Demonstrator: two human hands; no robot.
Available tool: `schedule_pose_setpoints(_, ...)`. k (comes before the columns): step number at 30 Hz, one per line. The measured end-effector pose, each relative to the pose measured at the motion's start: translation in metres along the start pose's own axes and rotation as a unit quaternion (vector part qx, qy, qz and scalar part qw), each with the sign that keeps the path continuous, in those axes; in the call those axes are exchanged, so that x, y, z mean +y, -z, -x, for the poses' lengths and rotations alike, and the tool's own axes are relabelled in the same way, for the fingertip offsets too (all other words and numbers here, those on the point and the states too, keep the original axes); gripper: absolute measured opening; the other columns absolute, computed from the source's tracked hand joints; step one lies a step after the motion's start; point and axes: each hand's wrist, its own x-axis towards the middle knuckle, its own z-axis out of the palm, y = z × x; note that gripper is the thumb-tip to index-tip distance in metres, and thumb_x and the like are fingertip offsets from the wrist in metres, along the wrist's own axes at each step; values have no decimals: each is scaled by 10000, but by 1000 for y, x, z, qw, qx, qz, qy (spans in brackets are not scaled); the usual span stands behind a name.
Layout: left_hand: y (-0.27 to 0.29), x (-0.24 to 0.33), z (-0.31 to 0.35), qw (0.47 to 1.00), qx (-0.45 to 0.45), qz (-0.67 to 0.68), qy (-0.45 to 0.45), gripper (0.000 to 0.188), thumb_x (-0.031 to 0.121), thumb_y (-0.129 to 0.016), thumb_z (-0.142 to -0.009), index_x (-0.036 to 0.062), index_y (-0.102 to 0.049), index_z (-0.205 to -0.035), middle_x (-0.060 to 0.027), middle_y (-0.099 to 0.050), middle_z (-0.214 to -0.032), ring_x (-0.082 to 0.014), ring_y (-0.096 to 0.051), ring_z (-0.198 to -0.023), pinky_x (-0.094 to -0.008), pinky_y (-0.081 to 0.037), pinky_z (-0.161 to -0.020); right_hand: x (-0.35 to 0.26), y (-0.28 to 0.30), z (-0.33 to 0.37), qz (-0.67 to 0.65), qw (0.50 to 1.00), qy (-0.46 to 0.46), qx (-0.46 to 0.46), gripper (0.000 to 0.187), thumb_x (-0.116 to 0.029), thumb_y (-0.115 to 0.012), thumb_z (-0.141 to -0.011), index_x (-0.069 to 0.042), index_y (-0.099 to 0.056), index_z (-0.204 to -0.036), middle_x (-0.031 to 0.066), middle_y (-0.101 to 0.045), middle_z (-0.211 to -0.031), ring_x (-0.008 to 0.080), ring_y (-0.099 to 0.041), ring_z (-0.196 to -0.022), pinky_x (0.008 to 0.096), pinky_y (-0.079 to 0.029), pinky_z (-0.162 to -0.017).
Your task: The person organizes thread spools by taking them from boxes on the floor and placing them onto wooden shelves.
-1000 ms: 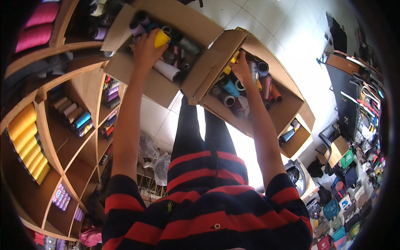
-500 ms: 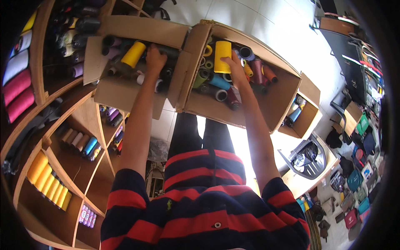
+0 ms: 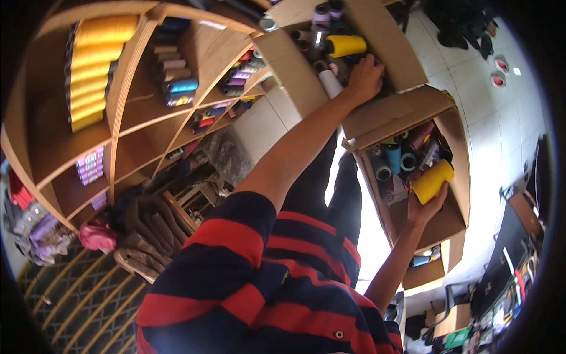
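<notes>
My right hand [image 3: 429, 206] grips a large yellow thread cone [image 3: 433, 180] from below, over the near part of the right cardboard box [image 3: 458, 212]. Beside it in that box lie several other thread cones, among them a blue cone [image 3: 394, 159]. My left hand [image 3: 366, 79] is down inside the left cardboard box [image 3: 389, 35], its fingers bent and their tips partly hidden; what they hold, if anything, does not show. Just beyond it lies another yellow cone [image 3: 346, 45]. Purple spools [image 3: 322, 16] and a white cone [image 3: 329, 81] are also in this box.
A wooden shelf [image 3: 115, 133] along the left holds yellow cones [image 3: 94, 71] and smaller coloured spools. Below the right box stands a smaller carton [image 3: 433, 268]. Clear plastic wrap [image 3: 227, 159] and brown cloth [image 3: 156, 233] lie at the left on the floor side.
The whole view has swung round, bringing the shelf up on the left. My right hand has shifted the yellow cone toward the box's near end. My left hand stays in the left box.
</notes>
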Motion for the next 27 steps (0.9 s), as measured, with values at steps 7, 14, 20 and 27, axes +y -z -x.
schedule_pose_setpoints(7, 93, 30, 47, 972, 219, 90, -10, 310, 71, -650, -778, 45, -522, -1060, -180, -487, -992, -363, -511, -970, -435, -422, -834, -22, -34, -5, 51, 991, 30, -117, 571, -503, -387, -948, -65, -424, -1313, 114, -549, -985, 208, -505, -836, 364, -409, -772)
schedule_pose_setpoints(14, 215, -28, 115, 927, 370, -55, 17, 343, 58, -665, -795, 70, -569, -1124, -136, -573, -931, -322, -566, -867, -404, -463, -750, -1, -88, 13, 262, 954, 126, -75, 520, -437, -422, -976, -60, -404, -1333, 110, -544, -1204, 203, -515, -1135, 346, -411, -966)
schedule_pose_setpoints(20, 304, -142, 106, 950, 278, -144, 5, 336, -12, -599, -800, 46, -575, -1131, -169, -595, -1002, -383, -582, -885, -447, -490, -767, 104, -228, 21, 411, 860, 177, -245, 525, -73, -744, -777, -24, -494, -1236, 92, -575, -1133, 173, -556, -1042, 315, -467, -881)
schedule_pose_setpoints(27, 319, -221, 58, 953, 211, -185, -116, 323, 46, -598, -841, 93, -586, -1161, -129, -614, -1083, -350, -618, -907, -410, -519, -795, 256, -351, -34, 459, 674, 453, -360, 534, -140, -803, -669, -53, -566, -1139, 147, -595, -1038, 317, -564, -960, 391, -466, -787)
